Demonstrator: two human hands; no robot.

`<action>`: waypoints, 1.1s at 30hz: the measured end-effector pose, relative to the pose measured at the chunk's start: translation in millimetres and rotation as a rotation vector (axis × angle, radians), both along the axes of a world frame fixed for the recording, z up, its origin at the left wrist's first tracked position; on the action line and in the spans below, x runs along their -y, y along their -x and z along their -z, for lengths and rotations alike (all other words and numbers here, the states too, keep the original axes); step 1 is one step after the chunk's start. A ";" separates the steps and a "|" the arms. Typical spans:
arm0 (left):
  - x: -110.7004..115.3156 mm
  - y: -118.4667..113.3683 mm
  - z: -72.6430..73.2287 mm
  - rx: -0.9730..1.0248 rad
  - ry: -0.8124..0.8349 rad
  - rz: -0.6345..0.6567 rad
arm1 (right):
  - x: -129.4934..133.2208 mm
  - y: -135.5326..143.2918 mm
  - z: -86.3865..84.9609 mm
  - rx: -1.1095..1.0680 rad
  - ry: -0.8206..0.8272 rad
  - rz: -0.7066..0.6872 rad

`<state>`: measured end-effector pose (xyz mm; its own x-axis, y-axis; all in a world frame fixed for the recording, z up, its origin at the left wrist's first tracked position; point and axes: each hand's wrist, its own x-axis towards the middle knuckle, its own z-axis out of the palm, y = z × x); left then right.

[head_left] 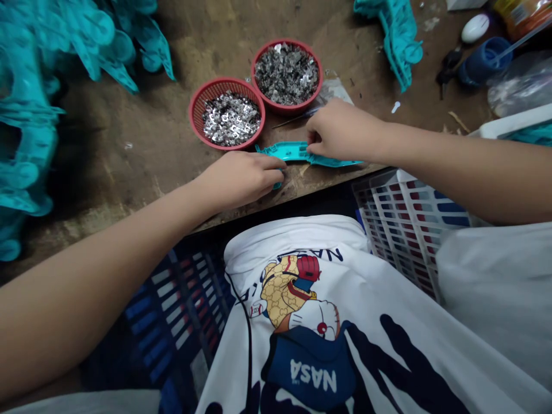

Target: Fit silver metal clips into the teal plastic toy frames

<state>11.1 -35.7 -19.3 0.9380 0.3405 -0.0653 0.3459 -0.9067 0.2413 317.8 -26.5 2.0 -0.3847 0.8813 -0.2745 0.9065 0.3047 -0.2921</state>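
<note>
A long turquoise plastic part (288, 150) lies near the front edge of the table, below two red baskets. My left hand (245, 177) is closed at its left end, with a bit of turquoise showing under the fingertips. Over the middle of the part, my right hand (340, 131) has thumb and fingers pinched together against it. Whatever is between those fingertips is hidden. Small shiny metal clips (232, 119) fill the left red basket (197, 109). Darker small metal pieces (286, 73) fill the right red basket (319, 77).
Turquoise parts (92, 34) pile up at the left, and another turquoise part (399, 40) lies at the back right. A thin pointed tool (290, 121) rests behind my right hand. A blue cup (483, 62) stands at right. Plastic crates (401, 215) sit below the table edge.
</note>
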 end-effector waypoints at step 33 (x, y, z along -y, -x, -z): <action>2.7 10.9 10.3 0.418 -0.512 0.132 | 14.0 7.4 -41.9 -0.527 0.251 -0.295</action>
